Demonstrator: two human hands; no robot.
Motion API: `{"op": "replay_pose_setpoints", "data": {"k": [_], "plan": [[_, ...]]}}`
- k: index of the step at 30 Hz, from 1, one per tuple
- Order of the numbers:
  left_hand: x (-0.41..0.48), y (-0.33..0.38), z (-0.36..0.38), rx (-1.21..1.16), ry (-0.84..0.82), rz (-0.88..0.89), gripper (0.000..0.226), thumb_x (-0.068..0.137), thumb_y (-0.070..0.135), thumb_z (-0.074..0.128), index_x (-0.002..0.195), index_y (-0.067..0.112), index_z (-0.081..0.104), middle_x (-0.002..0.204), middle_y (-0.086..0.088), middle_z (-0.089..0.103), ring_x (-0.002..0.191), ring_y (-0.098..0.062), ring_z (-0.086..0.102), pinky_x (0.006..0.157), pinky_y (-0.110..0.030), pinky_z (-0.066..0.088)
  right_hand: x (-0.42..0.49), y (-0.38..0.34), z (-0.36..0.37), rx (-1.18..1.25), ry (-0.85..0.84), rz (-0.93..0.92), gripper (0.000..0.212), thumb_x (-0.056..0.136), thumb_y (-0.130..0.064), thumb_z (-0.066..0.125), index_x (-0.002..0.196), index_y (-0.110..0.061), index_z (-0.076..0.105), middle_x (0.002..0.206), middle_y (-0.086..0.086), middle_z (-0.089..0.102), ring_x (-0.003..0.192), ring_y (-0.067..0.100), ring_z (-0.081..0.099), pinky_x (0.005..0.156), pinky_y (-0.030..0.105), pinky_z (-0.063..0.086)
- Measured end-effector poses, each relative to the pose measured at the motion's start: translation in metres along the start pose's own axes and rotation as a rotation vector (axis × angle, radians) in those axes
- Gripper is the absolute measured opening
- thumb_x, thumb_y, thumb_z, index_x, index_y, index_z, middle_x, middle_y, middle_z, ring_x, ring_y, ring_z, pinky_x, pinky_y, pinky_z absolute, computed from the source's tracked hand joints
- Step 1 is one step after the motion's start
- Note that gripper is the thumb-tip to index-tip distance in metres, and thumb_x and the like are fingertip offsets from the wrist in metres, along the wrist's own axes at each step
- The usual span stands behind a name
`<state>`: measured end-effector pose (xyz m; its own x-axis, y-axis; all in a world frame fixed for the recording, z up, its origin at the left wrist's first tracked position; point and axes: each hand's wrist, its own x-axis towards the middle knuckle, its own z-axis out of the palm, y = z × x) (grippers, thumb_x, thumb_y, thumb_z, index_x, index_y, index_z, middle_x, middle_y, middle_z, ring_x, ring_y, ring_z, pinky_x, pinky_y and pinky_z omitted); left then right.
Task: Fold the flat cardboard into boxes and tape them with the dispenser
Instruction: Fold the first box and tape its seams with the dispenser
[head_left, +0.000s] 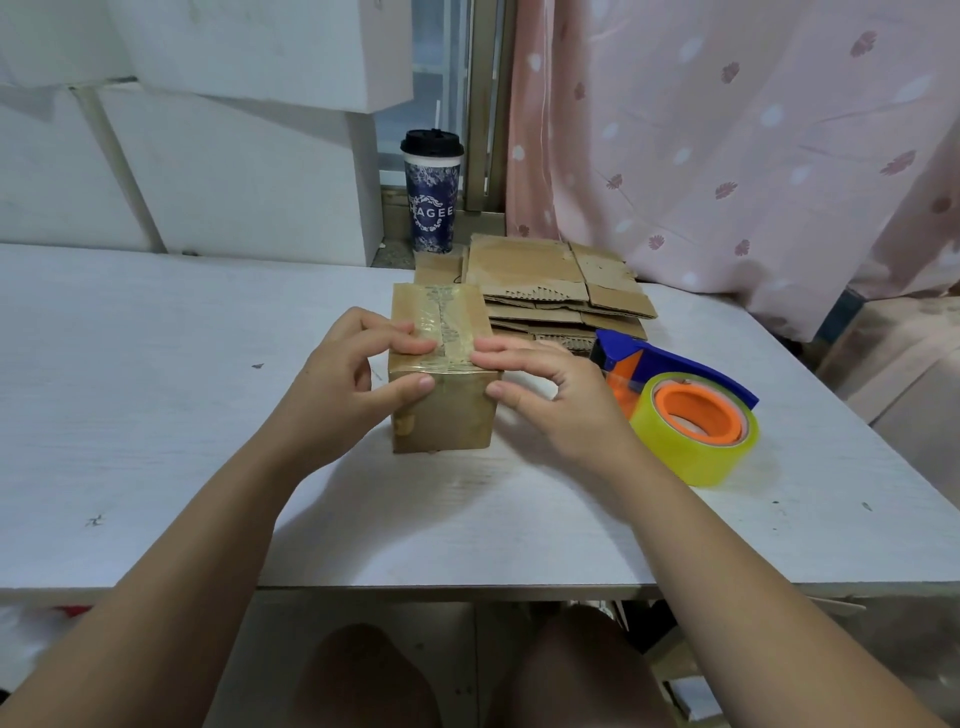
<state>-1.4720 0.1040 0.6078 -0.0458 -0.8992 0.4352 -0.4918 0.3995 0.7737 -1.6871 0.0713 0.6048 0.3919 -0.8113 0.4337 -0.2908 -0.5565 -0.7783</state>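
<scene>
Box (447, 421) at frame centre, long axis running up-frame. I am pinching its near top edge, left hand (343, 374) and right hand (550, 395) flanking the tape (441, 317); dispenser (675, 364) lying rightward, nearer my right hand.

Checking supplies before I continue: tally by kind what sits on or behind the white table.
Taped brown cardboard box: 1
Stack of flat brown cardboard sheets: 1, sheets uncountable
Blue and orange tape dispenser with yellowish tape roll: 1
Dark blue paper cup with black lid: 1
Total: 4
</scene>
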Motion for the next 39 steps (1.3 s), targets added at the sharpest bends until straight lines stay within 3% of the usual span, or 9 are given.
{"op": "replay_pose_setpoints", "data": {"k": [2,8,12,19,26,30,34,36,39], "plan": [[-0.002,-0.006,-0.002,0.017,-0.025,0.011,0.032,0.080,0.023,0.069,0.103,0.044,0.063,0.112,0.020,0.051,0.057,0.000,0.041,0.062,-0.012,0.036,0.001,0.002,-0.002,0.020,-0.033,-0.004,0.040,0.086,-0.009,0.067,0.103,-0.045,0.065,0.116,-0.030,0.059,0.120,0.000,0.050,0.111,0.038,0.033],[-0.004,-0.013,0.000,0.020,-0.008,0.072,0.040,0.086,0.011,0.065,0.106,0.045,0.060,0.116,0.019,0.049,0.051,-0.004,0.032,0.061,-0.012,0.036,-0.005,0.007,0.003,0.216,-0.024,0.023,0.028,0.086,-0.017,0.060,0.108,-0.032,0.069,0.125,-0.014,0.063,0.124,0.003,0.051,0.109,0.040,0.038],[-0.005,-0.013,0.001,-0.015,0.000,0.061,0.031,0.081,0.026,0.063,0.106,0.044,0.062,0.117,0.017,0.049,0.050,-0.004,0.033,0.065,-0.012,0.038,-0.004,0.011,0.002,0.232,-0.045,0.001,0.031,0.092,-0.007,0.053,0.112,-0.027,0.067,0.127,-0.011,0.060,0.125,0.004,0.051,0.107,0.032,0.039],[-0.005,-0.015,0.001,-0.067,-0.023,0.019,0.028,0.085,0.032,0.054,0.105,0.049,0.064,0.117,0.020,0.050,0.084,-0.040,0.046,0.074,-0.016,0.039,0.001,0.016,0.001,0.317,-0.069,0.041,0.037,0.095,0.005,0.048,0.110,-0.023,0.067,0.117,-0.013,0.064,0.120,0.004,0.055,0.102,0.021,0.040],[-0.004,-0.019,0.004,-0.040,0.004,0.057,0.025,0.086,0.032,0.054,0.107,0.042,0.062,0.116,0.017,0.049,0.083,-0.030,0.047,0.075,-0.014,0.039,-0.002,0.014,0.013,0.303,0.093,0.002,0.037,0.091,0.011,0.048,0.106,-0.016,0.069,0.112,-0.004,0.067,0.117,0.007,0.058,0.105,0.027,0.042],[-0.003,-0.018,0.006,-0.103,0.019,0.055,0.030,0.075,0.036,0.072,0.103,0.043,0.063,0.114,0.022,0.047,0.054,-0.006,0.037,0.071,-0.013,0.041,-0.004,0.011,0.020,0.276,0.156,0.014,0.038,0.088,0.010,0.048,0.098,-0.016,0.073,0.112,-0.003,0.069,0.114,0.006,0.059,0.100,0.027,0.046],[-0.004,-0.015,0.010,-0.040,0.071,0.101,0.031,0.076,0.029,0.074,0.102,0.040,0.061,0.113,0.017,0.046,0.050,-0.001,0.038,0.066,-0.010,0.040,-0.007,0.010,0.019,0.236,0.154,-0.018,0.027,0.085,-0.004,0.055,0.098,-0.019,0.072,0.115,-0.004,0.068,0.114,0.008,0.059,0.094,0.030,0.048],[-0.006,-0.013,0.016,0.015,0.105,0.132,0.029,0.078,0.024,0.069,0.102,0.037,0.060,0.110,0.016,0.045,0.056,0.003,0.044,0.064,-0.006,0.038,-0.008,0.008,0.020,0.215,0.156,-0.027,0.020,0.082,-0.014,0.062,0.097,-0.025,0.071,0.115,-0.008,0.068,0.111,0.008,0.060,0.089,0.025,0.047],[-0.007,-0.011,0.024,0.112,0.153,0.163,0.033,0.076,0.020,0.073,0.102,0.031,0.057,0.106,0.018,0.041,0.093,0.011,0.049,0.066,-0.005,0.038,-0.007,0.005,0.024,0.144,0.198,-0.042,0.017,0.080,-0.018,0.069,0.095,-0.026,0.070,0.112,-0.012,0.067,0.108,0.007,0.060,0.086,0.022,0.046]]}}
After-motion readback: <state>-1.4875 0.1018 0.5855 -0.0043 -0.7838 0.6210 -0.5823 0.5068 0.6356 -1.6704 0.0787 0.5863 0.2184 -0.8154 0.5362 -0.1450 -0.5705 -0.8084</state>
